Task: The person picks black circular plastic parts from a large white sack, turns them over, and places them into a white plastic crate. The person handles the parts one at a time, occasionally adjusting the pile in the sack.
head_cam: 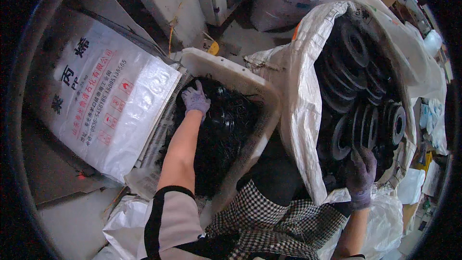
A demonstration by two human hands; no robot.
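Observation:
My left hand point(195, 100), in a grey-purple knit glove, reaches into a white plastic basket point(265, 85) and rests on glossy black plastic parts point(222, 117). One finger points away from the rest; whether anything is under the palm is hidden. Thin black strips point(238, 130) lie among these parts. On the right, my right hand point(362, 171), gloved alike, is inside the near rim of a white woven sack point(305, 90). Its fingertips meet the lower edge of the black ring-shaped discs point(364, 126), and I cannot tell if they grip one. More discs are stacked in rows behind.
A white printed sack point(144, 90) bearing writing covers a surface left of the basket. Filled pale sacks point(285, 7) stand at the back. A yellow object point(213, 48) lies on the floor behind the basket. Checkered cloth point(260, 209) covers my lap, between basket and woven sack.

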